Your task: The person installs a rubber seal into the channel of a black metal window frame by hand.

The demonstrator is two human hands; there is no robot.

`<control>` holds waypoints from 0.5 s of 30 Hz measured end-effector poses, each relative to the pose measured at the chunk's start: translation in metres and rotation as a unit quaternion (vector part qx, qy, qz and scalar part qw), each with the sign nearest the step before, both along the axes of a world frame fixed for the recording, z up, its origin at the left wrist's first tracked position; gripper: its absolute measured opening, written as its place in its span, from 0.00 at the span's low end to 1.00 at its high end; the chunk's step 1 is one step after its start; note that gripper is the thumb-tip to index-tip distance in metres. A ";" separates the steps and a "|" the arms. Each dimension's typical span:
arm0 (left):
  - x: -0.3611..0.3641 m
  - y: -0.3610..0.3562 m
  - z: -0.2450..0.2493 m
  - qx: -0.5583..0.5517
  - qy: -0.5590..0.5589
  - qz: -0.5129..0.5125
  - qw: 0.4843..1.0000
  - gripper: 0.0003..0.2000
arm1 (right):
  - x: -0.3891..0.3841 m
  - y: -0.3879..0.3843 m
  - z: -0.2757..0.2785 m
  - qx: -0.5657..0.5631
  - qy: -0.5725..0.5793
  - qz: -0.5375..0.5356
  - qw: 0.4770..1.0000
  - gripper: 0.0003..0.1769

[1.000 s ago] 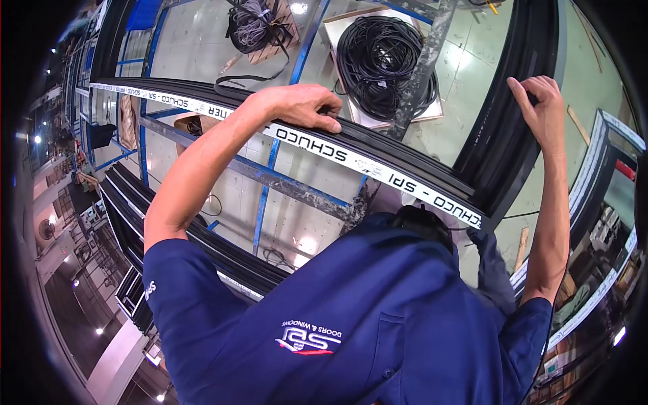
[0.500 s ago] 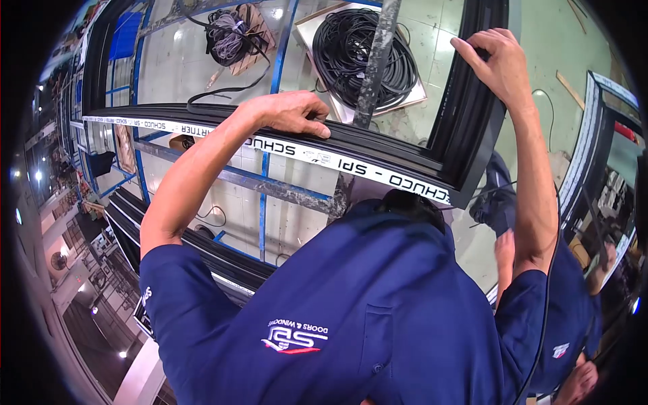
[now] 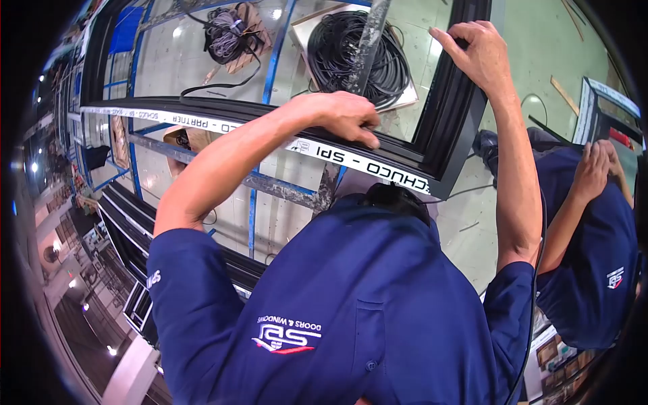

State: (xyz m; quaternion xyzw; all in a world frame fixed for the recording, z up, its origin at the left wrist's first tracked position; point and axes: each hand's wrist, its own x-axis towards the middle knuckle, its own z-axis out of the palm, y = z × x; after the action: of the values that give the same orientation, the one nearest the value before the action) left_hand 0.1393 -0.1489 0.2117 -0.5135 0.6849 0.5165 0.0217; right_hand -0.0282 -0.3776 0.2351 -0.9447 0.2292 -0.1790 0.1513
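Note:
A black window frame (image 3: 432,128) lies in front of me, its near side covered with white printed tape (image 3: 378,169). My left hand (image 3: 347,118) rests on the near rail close to the right corner. Its fingers are curled and its thumb points down against the rail; whatever may be under them is hidden. Over the frame's right side, my right hand (image 3: 480,55) is bent with its fingers curled against the black profile and one digit sticking out to the left. A thin black rubber strip (image 3: 233,84) loops over the near rail, left of my left hand.
Blue metal racking (image 3: 277,57) supports the frame. Beyond it lie a coil of black gasket (image 3: 351,57) on a board and a smaller tangled bundle (image 3: 229,34). A co-worker (image 3: 587,223) bends at the right near another frame (image 3: 607,94). Black profiles (image 3: 135,233) stand at lower left.
My left hand has slid right along the near rail towards the corner. My right hand stays on the right side. The co-worker has moved up and more into view.

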 end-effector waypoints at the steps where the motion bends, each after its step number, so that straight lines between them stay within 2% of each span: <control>1: -0.010 -0.006 0.000 -0.001 0.000 -0.008 1.000 0.25 | 0.000 0.000 0.001 -0.006 0.010 -0.003 1.000 0.26; 5: -0.047 -0.023 0.002 0.022 -0.036 -0.028 0.999 0.27 | 0.003 0.002 0.003 -0.028 -0.005 0.029 0.999 0.25; 7: -0.061 -0.021 0.011 -0.031 -0.029 -0.006 0.999 0.29 | 0.004 0.006 0.007 -0.041 0.007 0.038 0.998 0.23; 10: -0.062 -0.013 0.020 -0.041 -0.078 0.030 0.996 0.33 | 0.001 0.008 0.017 -0.042 0.026 0.065 0.997 0.21; 11: -0.043 -0.011 0.013 -0.044 -0.111 -0.031 0.992 0.35 | 0.001 0.009 0.019 -0.034 0.034 0.073 0.996 0.20; 14: 0.077 0.049 0.033 0.035 -0.132 0.155 0.978 0.40 | 0.004 0.021 0.030 -0.048 0.069 0.089 0.993 0.16; 15: 0.126 0.068 0.051 0.118 -0.232 0.173 0.950 0.41 | 0.008 0.027 0.034 -0.058 0.082 0.089 0.991 0.16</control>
State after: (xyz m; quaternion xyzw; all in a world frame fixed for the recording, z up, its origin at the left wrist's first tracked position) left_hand 0.2652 -0.0808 0.2627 -0.7236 0.4955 0.4561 0.1512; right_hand -0.0200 -0.3511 0.2692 -0.9800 0.1452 -0.1000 0.0924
